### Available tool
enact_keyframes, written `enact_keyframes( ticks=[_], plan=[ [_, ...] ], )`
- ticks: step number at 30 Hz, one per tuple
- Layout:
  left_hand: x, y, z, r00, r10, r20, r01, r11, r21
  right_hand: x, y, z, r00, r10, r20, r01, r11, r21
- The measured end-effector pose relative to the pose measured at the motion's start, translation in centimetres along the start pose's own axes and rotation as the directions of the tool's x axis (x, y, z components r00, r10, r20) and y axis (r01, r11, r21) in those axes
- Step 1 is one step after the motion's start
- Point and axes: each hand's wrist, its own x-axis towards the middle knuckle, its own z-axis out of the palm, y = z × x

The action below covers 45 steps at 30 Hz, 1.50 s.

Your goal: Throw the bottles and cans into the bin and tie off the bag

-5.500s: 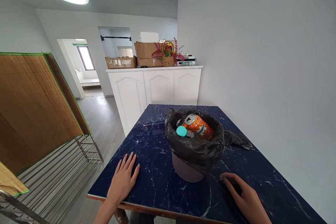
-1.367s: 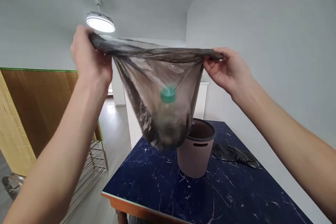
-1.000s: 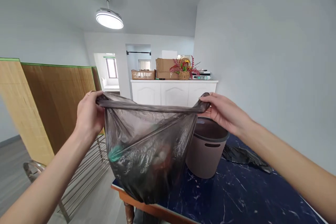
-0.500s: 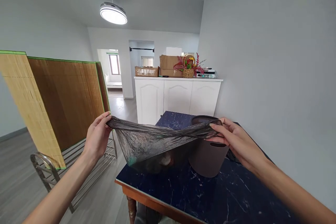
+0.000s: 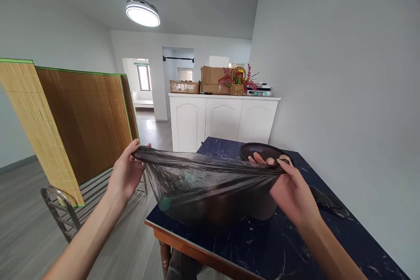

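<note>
The black bag point(image 5: 210, 179) lay between the two hands, its mouth pulled wide and nearly flat, its body sagging below them over the table point(image 5: 249, 249). The left hand point(image 5: 126, 175) held one corner of the bag's rim, thumb and fingers closed on the film. The right hand point(image 5: 292, 188) pinched the opposite corner between thumb and fingers, the other fingers stretched out toward the left hand.

Through the thin film a green shape point(image 5: 166, 204) showed dimly, below and to the right of the left hand; a reddish-brown patch point(image 5: 218, 208) lay nearer the middle of the bag, too blurred to name. Whether the bag's bottom touched the table could not be told.

The bin point(image 5: 267, 208) stood on the table behind the bag, its dark round mouth just beyond the right hand's fingers; the bag and hand hid much of it, and its floor was out of sight. A crumpled black plastic piece point(image 5: 328, 201) lay on the table to the right of the right hand.
</note>
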Motion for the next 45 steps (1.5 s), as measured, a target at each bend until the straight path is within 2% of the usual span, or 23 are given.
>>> enact_keyframes(
  ticks=[3, 6, 9, 12, 14, 16, 19, 21, 23, 25, 27, 30, 33, 38, 40, 42, 45],
  plan=[
    [-0.1, -0.3, 0.7, 0.995, -0.085, 0.045, 0.09, 0.987, -0.135, 0.6, 0.5, 0.2, 0.998, -0.006, 0.055, 0.002, 0.998, 0.069],
    [-0.4, -1.0, 1.0, 0.993, -0.097, 0.068, 0.104, 0.989, -0.108, 0.9, 0.7, 0.1, 0.99, -0.014, 0.142, 0.019, 0.999, -0.033],
    [-0.8, -2.1, 0.9, 0.993, 0.023, 0.114, -0.023, 1.0, 0.0, 1.0, 1.3, -0.4, 0.98, -0.015, 0.199, 0.064, 0.968, -0.242],
    [-1.2, -3.2, 0.5, 0.951, 0.181, 0.252, -0.226, 0.961, 0.161, 1.1, 2.3, -1.1, 0.967, -0.009, 0.254, 0.135, 0.866, -0.482],
    [-1.5, -4.0, 0.1, 0.903, 0.222, 0.368, -0.341, 0.891, 0.301, 1.0, 3.2, -1.5, 0.961, -0.007, 0.277, 0.197, 0.722, -0.664],
    [-1.7, -4.7, -0.5, 0.833, 0.223, 0.507, -0.475, 0.758, 0.448, 0.9, 4.1, -1.8, 0.943, -0.012, 0.332, 0.29, 0.518, -0.805],
    [-1.9, -5.9, -1.4, 0.672, 0.071, 0.737, -0.667, 0.491, 0.561, 0.8, 5.4, -2.0, 0.879, 0.059, 0.473, 0.446, 0.251, -0.859],
    [-2.0, -7.0, -1.9, 0.571, -0.08, 0.817, -0.746, 0.365, 0.557, 0.7, 6.4, -2.3, 0.839, 0.141, 0.526, 0.508, 0.143, -0.849],
    [-1.9, -8.1, -2.2, 0.497, -0.179, 0.849, -0.806, 0.269, 0.528, 0.7, 7.4, -2.6, 0.815, 0.198, 0.545, 0.545, 0.057, -0.836],
    [-1.8, -9.2, -2.4, 0.448, -0.235, 0.863, -0.849, 0.19, 0.492, 0.7, 8.5, -3.0, 0.804, 0.24, 0.544, 0.561, -0.002, -0.828],
    [-1.6, -10.3, -2.6, 0.425, -0.275, 0.862, -0.868, 0.144, 0.474, 0.8, 9.5, -3.6, 0.804, 0.27, 0.529, 0.556, -0.027, -0.831],
    [-1.1, -11.9, -3.0, 0.431, -0.3, 0.851, -0.866, 0.129, 0.484, 1.0, 11.1, -4.9, 0.809, 0.292, 0.509, 0.538, -0.023, -0.843],
    [-0.5, -13.4, -3.5, 0.446, -0.313, 0.839, -0.849, 0.15, 0.507, 1.3, 12.5, -6.3, 0.821, 0.304, 0.483, 0.507, 0.001, -0.862],
    [0.4, -14.6, -4.5, 0.477, -0.356, 0.804, -0.798, 0.208, 0.566, 1.2, 13.2, -7.5, 0.848, 0.294, 0.441, 0.431, 0.099, -0.897],
    [0.4, -14.3, -4.5, 0.509, -0.358, 0.783, -0.757, 0.247, 0.605, 1.0, 12.8, -7.3, 0.869, 0.269, 0.414, 0.381, 0.167, -0.909],
    [0.1, -13.3, -4.0, 0.566, -0.33, 0.756, -0.694, 0.305, 0.652, 1.0, 11.9, -6.8, 0.898, 0.237, 0.37, 0.311, 0.252, -0.916],
    [-0.8, -11.0, -2.5, 0.656, -0.256, 0.71, -0.56, 0.466, 0.685, 1.3, 10.4, -5.8, 0.943, 0.168, 0.287, 0.199, 0.406, -0.892]
  ],
)
